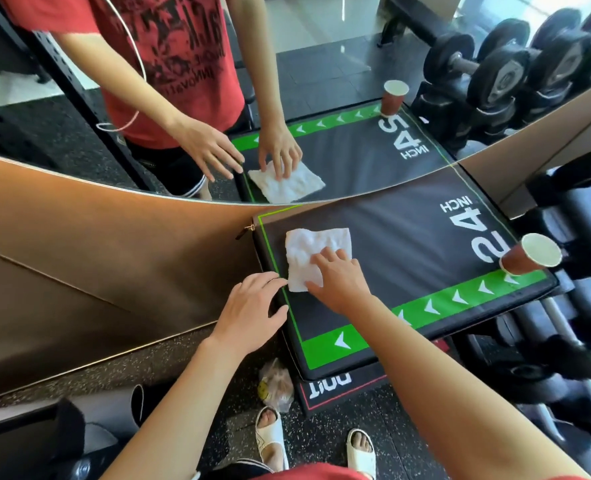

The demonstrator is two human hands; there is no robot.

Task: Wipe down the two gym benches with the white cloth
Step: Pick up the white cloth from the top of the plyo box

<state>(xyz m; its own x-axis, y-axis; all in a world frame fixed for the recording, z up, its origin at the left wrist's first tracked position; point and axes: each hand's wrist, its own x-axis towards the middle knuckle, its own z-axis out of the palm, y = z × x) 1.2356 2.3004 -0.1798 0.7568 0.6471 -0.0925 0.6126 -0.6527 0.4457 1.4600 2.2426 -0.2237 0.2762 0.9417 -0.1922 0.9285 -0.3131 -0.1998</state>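
A white cloth (313, 249) lies crumpled on the near-left part of a black padded bench top (394, 251) marked "24 INCH" with a green arrow stripe. My right hand (339, 280) presses flat on the cloth's near edge, fingers spread over it. My left hand (250, 311) rests open at the pad's left edge, fingertips touching the green border line beside the cloth. A wall mirror behind the pad repeats both hands and the cloth.
A brown paper cup (529, 254) stands on the pad's right corner. Dumbbells on a rack (571, 327) fill the right side. A plastic bag (276, 384) lies on the floor under the pad, beside a lower black mat (335, 389). My sandalled feet are below.
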